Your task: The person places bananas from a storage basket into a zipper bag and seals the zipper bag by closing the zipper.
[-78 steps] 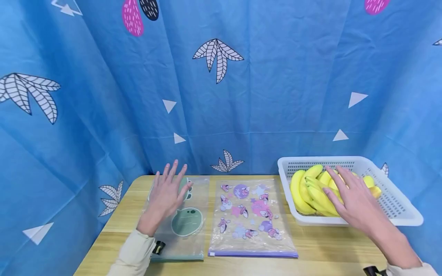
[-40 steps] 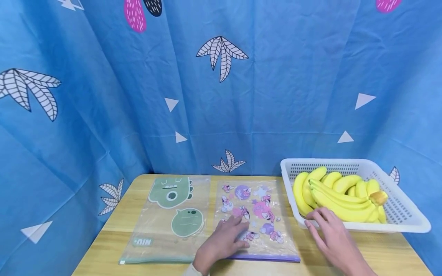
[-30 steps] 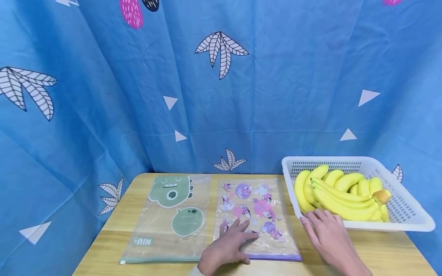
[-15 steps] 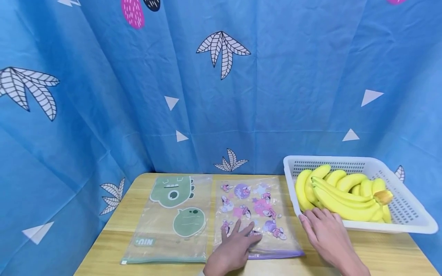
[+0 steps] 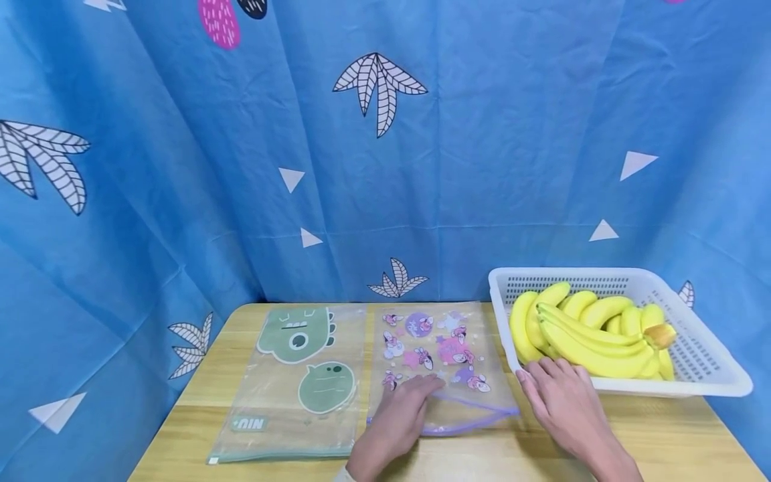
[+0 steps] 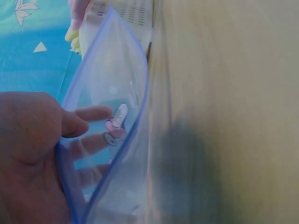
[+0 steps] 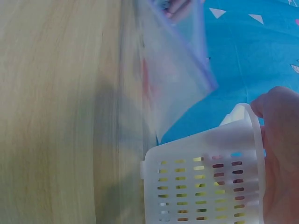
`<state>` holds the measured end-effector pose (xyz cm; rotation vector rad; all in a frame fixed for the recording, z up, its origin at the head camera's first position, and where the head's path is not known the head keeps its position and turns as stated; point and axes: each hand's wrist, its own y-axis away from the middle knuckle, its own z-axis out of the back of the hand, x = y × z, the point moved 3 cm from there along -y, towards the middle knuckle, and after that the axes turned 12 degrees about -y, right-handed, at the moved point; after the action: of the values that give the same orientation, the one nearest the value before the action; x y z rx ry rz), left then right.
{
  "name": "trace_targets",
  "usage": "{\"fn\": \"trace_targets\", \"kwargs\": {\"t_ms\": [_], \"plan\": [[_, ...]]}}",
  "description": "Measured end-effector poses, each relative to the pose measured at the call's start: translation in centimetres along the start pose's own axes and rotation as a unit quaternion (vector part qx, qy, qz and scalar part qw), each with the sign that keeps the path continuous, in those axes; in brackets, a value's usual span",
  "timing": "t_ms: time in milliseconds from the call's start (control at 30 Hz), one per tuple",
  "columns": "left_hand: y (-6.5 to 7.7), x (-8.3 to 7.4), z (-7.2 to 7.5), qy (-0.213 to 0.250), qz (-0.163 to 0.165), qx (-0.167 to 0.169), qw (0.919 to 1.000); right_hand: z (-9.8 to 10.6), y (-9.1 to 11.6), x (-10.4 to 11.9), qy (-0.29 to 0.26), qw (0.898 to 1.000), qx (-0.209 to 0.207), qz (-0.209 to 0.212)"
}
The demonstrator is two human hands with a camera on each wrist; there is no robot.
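Note:
A clear zip bag (image 5: 454, 351) with pink and purple cartoon prints lies mid-table, its purple-edged mouth lifted and parted toward me. My left hand (image 5: 397, 412) holds the upper layer near that mouth. In the left wrist view the thumb (image 6: 74, 125) laps over the purple edge (image 6: 86, 60), and the other fingers show through the plastic. My right hand (image 5: 566, 408) grips the near left rim of a white plastic basket (image 5: 693, 387), fingers over the rim and thumb at its left corner. Several yellow bananas (image 5: 593, 355) fill the basket, among them a bunch with a brown stem.
Left of the purple bag, a second clear zip bag (image 5: 283, 402) with green dinosaur prints lies flat, its green zip edge facing me. Both bags and the basket are on a wooden table (image 5: 187, 428). A blue patterned curtain (image 5: 385, 187) hangs behind and at both sides.
From above the green bag, my left hand moved right onto the purple bag, whose mouth has since lifted and parted. My right hand moved from above the bananas to the basket's near rim.

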<state>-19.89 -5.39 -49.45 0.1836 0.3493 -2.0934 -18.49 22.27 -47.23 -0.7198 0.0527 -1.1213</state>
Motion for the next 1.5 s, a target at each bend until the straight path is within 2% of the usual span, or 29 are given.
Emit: {"fn": "trace_targets", "kwargs": {"t_ms": [167, 400, 567, 633, 700, 833, 1000, 1100, 1200, 1267, 1300, 1367, 1400, 1467, 1500], "plan": [[-0.2, 0.5, 1.4, 0.024, -0.009, -0.061, 0.9978, -0.2, -0.1, 0.0, -0.001, 1.000, -0.010, 0.012], [0.0, 1.6, 3.8, 0.058, 0.022, -0.109, 0.9921, -0.2, -0.1, 0.0, 0.003, 0.999, -0.034, 0.024], [0.1, 2.4, 5.6, 0.078, 0.032, -0.154, 0.9844, -0.2, 0.0, -0.1, 0.006, 0.999, -0.039, 0.027], [0.2, 2.9, 6.4, 0.081, 0.050, -0.175, 0.9799, -0.2, 0.0, -0.1, 0.006, 0.999, -0.041, 0.026], [0.4, 3.4, 7.2, 0.086, 0.077, -0.207, 0.9717, -0.2, 0.0, -0.1, 0.006, 0.999, -0.041, 0.025], [1.1, 4.5, 9.0, 0.092, 0.134, -0.285, 0.9448, -0.3, -0.1, -0.1, 0.008, 0.999, -0.037, 0.022], [2.3, 4.6, 11.1, 0.107, 0.153, -0.353, 0.9167, -0.3, -0.1, -0.2, 0.008, 0.999, -0.036, 0.021], [2.9, 4.3, 12.4, 0.155, 0.148, -0.381, 0.8991, -0.3, 0.0, -0.2, 0.007, 0.999, -0.037, 0.023], [3.6, 3.9, 13.7, 0.218, 0.135, -0.403, 0.8787, -0.3, 0.1, -0.3, 0.007, 0.999, -0.038, 0.024], [4.1, 3.8, 14.7, 0.249, 0.136, -0.413, 0.8653, -0.3, 0.1, -0.3, 0.007, 0.999, -0.039, 0.024], [4.3, 3.7, 15.1, 0.270, 0.141, -0.418, 0.8559, -0.3, 0.1, -0.3, 0.008, 0.999, -0.040, 0.024], [4.9, 3.6, 15.9, 0.319, 0.150, -0.434, 0.8290, -0.3, 0.1, -0.3, 0.007, 0.999, -0.041, 0.024], [5.2, 3.6, 16.2, 0.348, 0.153, -0.445, 0.8109, -0.3, 0.1, -0.3, 0.007, 0.999, -0.041, 0.024], [5.7, 3.6, 16.7, 0.405, 0.150, -0.474, 0.7674, -0.3, 0.1, -0.3, 0.006, 0.999, -0.041, 0.024], [6.0, 3.6, 16.9, 0.432, 0.141, -0.491, 0.7431, -0.3, 0.1, -0.4, 0.006, 0.999, -0.041, 0.025]]}}
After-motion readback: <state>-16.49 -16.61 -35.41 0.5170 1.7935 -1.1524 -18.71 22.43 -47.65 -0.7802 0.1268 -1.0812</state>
